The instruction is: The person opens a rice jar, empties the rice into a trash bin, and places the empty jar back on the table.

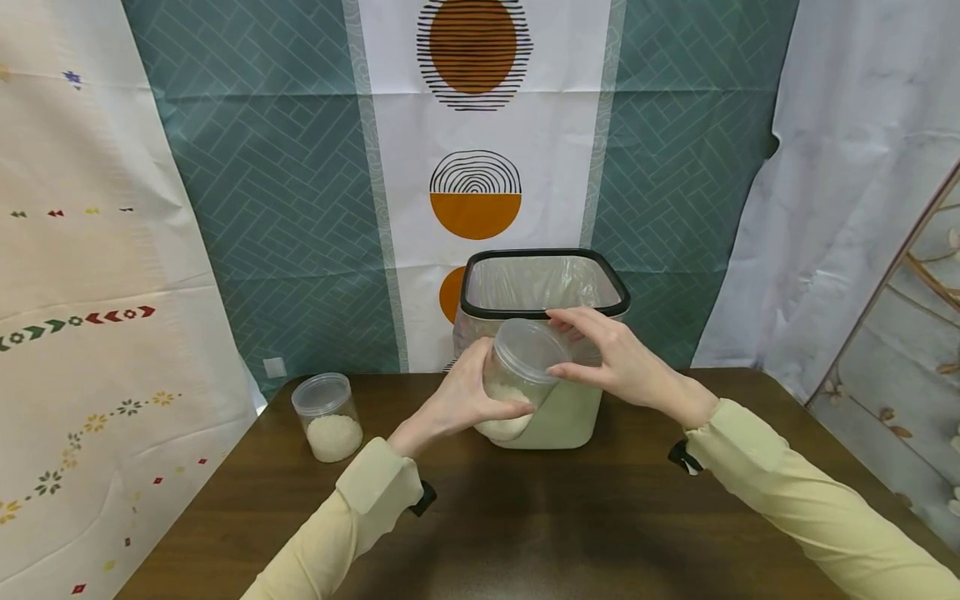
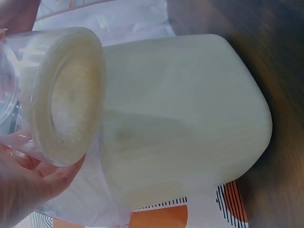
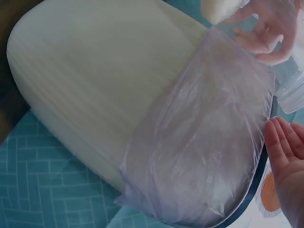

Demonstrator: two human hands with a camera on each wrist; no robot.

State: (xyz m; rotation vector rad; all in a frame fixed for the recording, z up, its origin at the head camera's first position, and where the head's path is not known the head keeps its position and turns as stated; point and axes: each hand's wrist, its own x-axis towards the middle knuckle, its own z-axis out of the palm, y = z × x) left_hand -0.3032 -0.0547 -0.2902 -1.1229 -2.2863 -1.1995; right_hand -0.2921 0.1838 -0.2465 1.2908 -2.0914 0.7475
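Note:
My left hand (image 1: 467, 393) grips a clear jar (image 1: 507, 395) partly filled with white, rice-like grains, tilted in front of the bin. A translucent lid (image 1: 529, 348) tops the jar. Beside that lid, my right hand (image 1: 626, 360) has its thumb and fingers spread, the thumb tip right at the lid's edge. The left wrist view shows the jar's round base (image 2: 76, 97) with grains behind it. In the right wrist view, the right fingers (image 3: 280, 137) are fairly straight, next to the bin's dark rim (image 3: 259, 178).
A pale bin (image 1: 566, 417) with a black rim and a clear plastic liner (image 3: 199, 128) stands at the back of the brown table (image 1: 525, 525). Another lidded jar (image 1: 333, 433) of white grains stands at the left. Patterned cloth (image 1: 285, 192) hangs behind.

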